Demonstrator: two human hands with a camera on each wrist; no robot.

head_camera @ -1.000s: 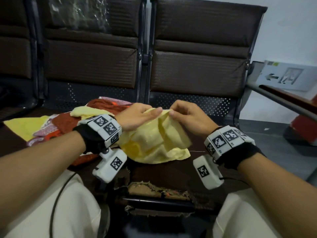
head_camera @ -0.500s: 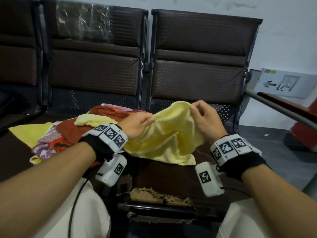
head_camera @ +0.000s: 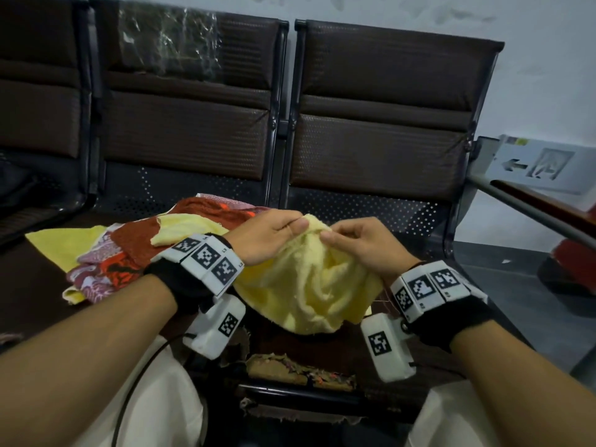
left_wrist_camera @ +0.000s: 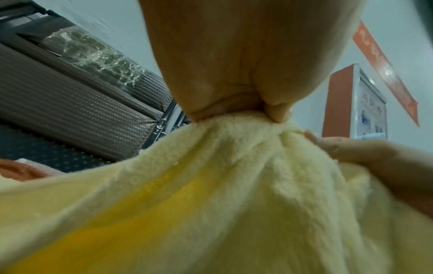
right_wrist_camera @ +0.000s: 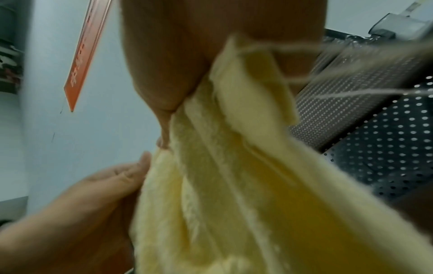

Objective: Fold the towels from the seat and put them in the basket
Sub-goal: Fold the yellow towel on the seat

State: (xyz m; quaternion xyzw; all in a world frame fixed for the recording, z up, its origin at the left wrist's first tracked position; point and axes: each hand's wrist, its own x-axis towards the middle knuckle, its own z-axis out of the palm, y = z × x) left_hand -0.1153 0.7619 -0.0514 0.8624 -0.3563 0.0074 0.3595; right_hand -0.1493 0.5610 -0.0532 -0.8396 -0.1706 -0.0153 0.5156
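Observation:
A pale yellow towel [head_camera: 309, 285] hangs bunched between my two hands above the dark seat [head_camera: 364, 359]. My left hand [head_camera: 274, 233] pinches its top edge between thumb and fingers, and the left wrist view shows that pinch on the yellow towel [left_wrist_camera: 234, 176]. My right hand [head_camera: 358, 240] grips the same edge close beside it, with the yellow towel [right_wrist_camera: 222, 176] running down from its fingers. A heap of other towels [head_camera: 129, 253], rust red, patterned pink and yellow, lies on the seat to the left. No basket is in view.
Dark padded chair backs [head_camera: 380, 130] stand right behind the towels. The seat's front edge is torn, with frayed padding [head_camera: 300, 372] showing. A metal armrest [head_camera: 532, 208] runs along the right, with a white arrow sign [head_camera: 541, 162] behind it. My knees in light trousers [head_camera: 154, 398] are below.
My hands have come together: half a second ago they held the towel spread apart, now both hold its top edge side by side and the cloth hangs bunched.

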